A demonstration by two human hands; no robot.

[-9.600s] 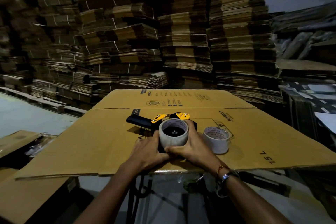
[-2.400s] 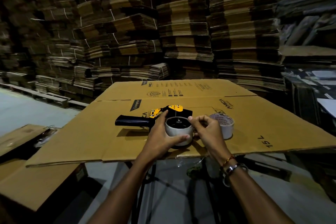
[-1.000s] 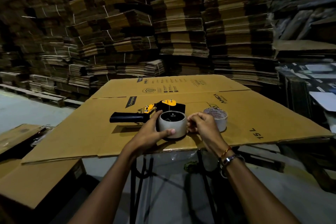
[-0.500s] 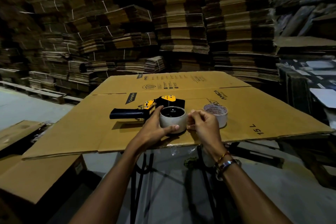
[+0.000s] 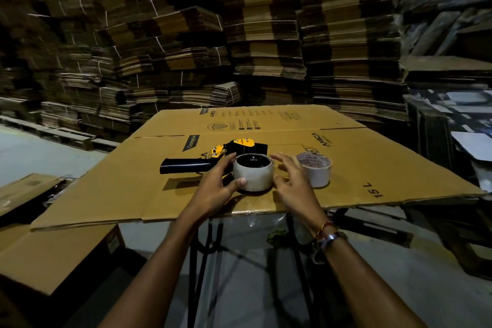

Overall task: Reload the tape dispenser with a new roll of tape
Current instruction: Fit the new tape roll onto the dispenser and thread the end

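White tape roll sits on the dispenser, mid-desk. My left hand grip is curled around it, right hand fingers apart, just beside. Risk: roll not fully seated, pops off; dispenser slides on cardboard.

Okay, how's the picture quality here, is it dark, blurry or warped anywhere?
Head view: dim overall, with light falling on the cardboard sheet; the tape roll and dispenser read clearly. The right hand is motion-blurred. The background carton stacks bow from wide-angle distortion and sink into shadow.
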